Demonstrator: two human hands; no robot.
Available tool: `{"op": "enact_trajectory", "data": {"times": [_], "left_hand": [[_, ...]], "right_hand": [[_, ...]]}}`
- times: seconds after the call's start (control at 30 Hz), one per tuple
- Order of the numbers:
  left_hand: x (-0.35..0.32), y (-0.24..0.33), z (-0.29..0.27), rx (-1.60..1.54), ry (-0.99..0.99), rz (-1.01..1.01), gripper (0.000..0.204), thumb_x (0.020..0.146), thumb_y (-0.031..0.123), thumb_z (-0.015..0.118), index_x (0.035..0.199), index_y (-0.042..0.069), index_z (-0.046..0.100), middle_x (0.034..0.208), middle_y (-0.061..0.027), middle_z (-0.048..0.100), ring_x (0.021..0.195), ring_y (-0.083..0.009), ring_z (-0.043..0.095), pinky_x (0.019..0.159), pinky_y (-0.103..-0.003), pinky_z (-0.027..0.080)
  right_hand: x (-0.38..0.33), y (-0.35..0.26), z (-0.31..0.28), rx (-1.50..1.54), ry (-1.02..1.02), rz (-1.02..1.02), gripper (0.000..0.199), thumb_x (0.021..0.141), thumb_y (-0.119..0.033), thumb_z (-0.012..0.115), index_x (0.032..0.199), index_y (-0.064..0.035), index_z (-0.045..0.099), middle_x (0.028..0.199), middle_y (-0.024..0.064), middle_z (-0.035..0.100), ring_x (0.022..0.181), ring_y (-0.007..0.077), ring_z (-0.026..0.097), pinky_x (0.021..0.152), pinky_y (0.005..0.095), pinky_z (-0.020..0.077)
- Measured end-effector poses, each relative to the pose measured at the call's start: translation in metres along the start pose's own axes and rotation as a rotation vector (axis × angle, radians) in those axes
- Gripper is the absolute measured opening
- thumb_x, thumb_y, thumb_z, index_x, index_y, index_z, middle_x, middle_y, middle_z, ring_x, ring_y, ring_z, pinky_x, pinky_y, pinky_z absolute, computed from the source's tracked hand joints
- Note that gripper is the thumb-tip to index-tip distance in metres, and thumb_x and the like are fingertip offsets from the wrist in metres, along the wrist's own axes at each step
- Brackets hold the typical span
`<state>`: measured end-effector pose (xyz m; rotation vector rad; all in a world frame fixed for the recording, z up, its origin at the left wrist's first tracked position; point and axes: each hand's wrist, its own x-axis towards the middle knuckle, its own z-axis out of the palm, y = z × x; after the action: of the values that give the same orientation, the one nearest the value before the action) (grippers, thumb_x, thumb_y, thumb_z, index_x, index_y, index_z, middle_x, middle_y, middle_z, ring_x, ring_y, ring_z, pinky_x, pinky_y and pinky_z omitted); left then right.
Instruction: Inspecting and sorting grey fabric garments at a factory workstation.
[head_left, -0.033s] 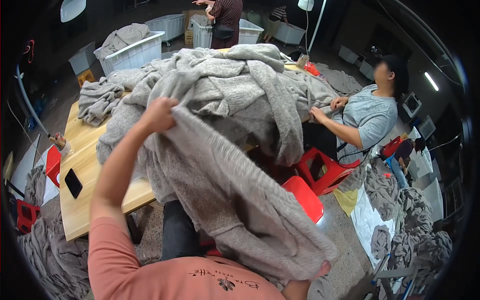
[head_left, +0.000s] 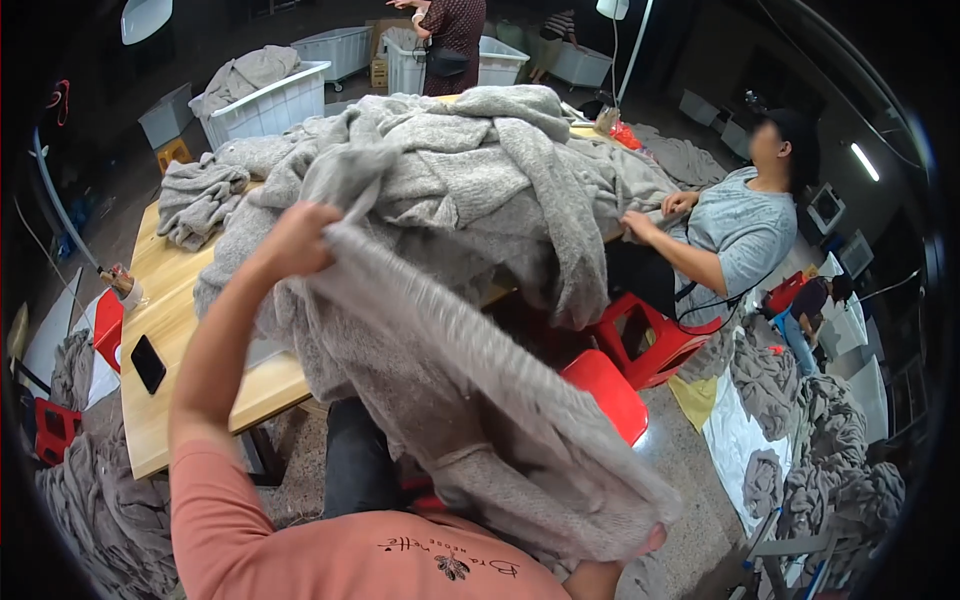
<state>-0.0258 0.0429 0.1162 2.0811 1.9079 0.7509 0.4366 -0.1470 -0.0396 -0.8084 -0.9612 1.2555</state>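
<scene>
A grey knitted garment point(head_left: 480, 375) is stretched across my lap, its long ribbed edge running from upper left to lower right. My left hand point(head_left: 303, 240) is closed on the upper end of that edge, beside the table. At the lower right, my right hand point(head_left: 650, 542) grips the opposite end; the cloth hides most of it, leaving only fingertips and part of the wrist in sight. Below the ribbed edge the garment gapes in a dark fold. Behind it, a large heap of similar grey knits point(head_left: 450, 170) covers much of the wooden table point(head_left: 160, 420).
A black phone point(head_left: 148, 364) lies on the table's left part. A co-worker point(head_left: 745, 215) sits at the right, hands on the heap's edge. Red stools point(head_left: 608, 398) stand between us. White bins point(head_left: 265, 105) are at the back, and knit piles point(head_left: 835, 430) lie on the floor.
My left hand has shifted slightly left and down, drawing the ribbed edge with it. My right hand has moved a touch to the right, both still gripping the garment.
</scene>
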Motion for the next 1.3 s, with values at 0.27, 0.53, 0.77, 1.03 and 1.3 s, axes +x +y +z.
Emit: {"op": "enact_trajectory", "data": {"times": [0.27, 0.53, 0.77, 1.03, 1.3], "left_hand": [[-0.209, 0.015, -0.035, -0.038, -0.2, 0.372, 0.029, 0.038, 0.026, 0.062, 0.055, 0.005, 0.05, 0.051, -0.0033, 0.044, 0.053, -0.0239, 0.047, 0.06, -0.031, 0.033], [-0.298, -0.028, 0.159, 0.291, -0.851, 0.011, 0.032, 0.067, 0.031, 0.061, 0.064, 0.002, 0.047, 0.061, -0.0175, 0.054, 0.064, -0.0354, 0.053, 0.061, -0.042, 0.041], [-0.309, -0.074, 0.163, 0.17, -0.874, 0.02, 0.03, 0.078, 0.032, 0.05, 0.07, 0.003, 0.054, 0.068, -0.0183, 0.057, 0.071, -0.0367, 0.053, 0.068, -0.044, 0.039], [-0.296, -0.054, 0.172, -0.135, -0.831, -0.119, 0.025, 0.07, 0.019, 0.06, 0.067, -0.002, 0.047, 0.063, -0.0212, 0.049, 0.064, -0.0387, 0.048, 0.056, -0.041, 0.037], [-0.382, -0.102, 0.153, -0.056, -1.305, -0.467, 0.049, 0.074, 0.045, 0.052, 0.096, 0.002, 0.056, 0.087, -0.0204, 0.058, 0.089, -0.035, 0.054, 0.076, -0.039, 0.042]], "right_hand": [[0.008, 0.018, -0.068, 0.141, 0.038, -0.055, 0.014, 0.068, -0.005, 0.04, 0.066, -0.0056, 0.053, 0.074, 0.0083, 0.057, 0.063, 0.0162, 0.054, 0.058, 0.0272, 0.0431], [-0.018, 0.162, -0.093, -1.61, 0.186, 0.184, 0.023, 0.061, 0.003, 0.045, 0.082, -0.0001, 0.055, 0.09, 0.0175, 0.054, 0.086, 0.0332, 0.051, 0.074, 0.0398, 0.0415], [-0.019, 0.147, -0.082, -1.207, -0.156, 0.253, 0.031, 0.065, 0.001, 0.052, 0.096, 0.0008, 0.051, 0.1, 0.0173, 0.053, 0.096, 0.0297, 0.051, 0.084, 0.0366, 0.0394], [0.017, 0.164, 0.019, -1.291, -0.511, 0.25, 0.034, 0.067, -0.02, 0.065, 0.093, -0.0016, 0.052, 0.089, 0.017, 0.057, 0.082, 0.0329, 0.056, 0.072, 0.0383, 0.0439], [0.013, 0.17, 0.019, -1.017, -0.672, 0.462, 0.026, 0.061, -0.012, 0.069, 0.079, 0.0015, 0.057, 0.073, 0.0137, 0.059, 0.071, 0.0239, 0.056, 0.066, 0.0338, 0.0427]]}}
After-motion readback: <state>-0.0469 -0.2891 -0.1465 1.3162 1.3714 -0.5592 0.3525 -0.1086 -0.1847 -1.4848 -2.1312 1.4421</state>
